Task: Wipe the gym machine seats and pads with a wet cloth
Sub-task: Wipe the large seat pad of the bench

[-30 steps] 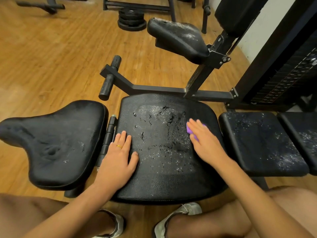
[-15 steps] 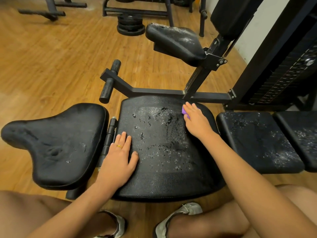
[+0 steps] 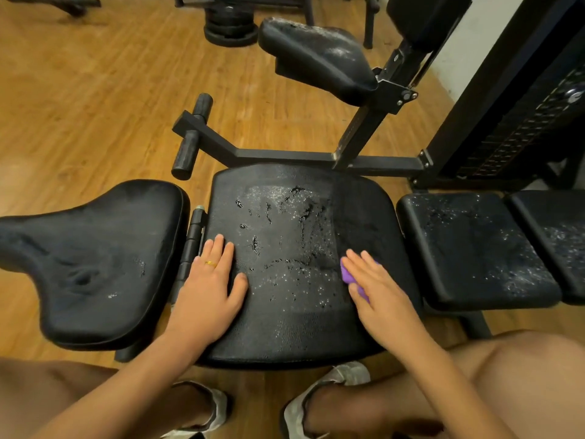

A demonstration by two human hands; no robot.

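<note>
The right hand (image 3: 384,296) presses the cloth (image 3: 347,274) onto the seat (image 3: 285,327), fingers straight, slightly apart, cloth under them. The left hand (image 3: 209,286) lies flat on the seat, fingers straight and together.

A wooden plank floor (image 3: 95,106) was lit warmly; black weight plates (image 3: 230,25) were stacked on it at the back, and a white wall (image 3: 465,55) was seen rightward.

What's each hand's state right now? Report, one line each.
Left hand: open, resting flat on the middle seat pad.
Right hand: open, pressing the purple cloth onto that pad.
</note>
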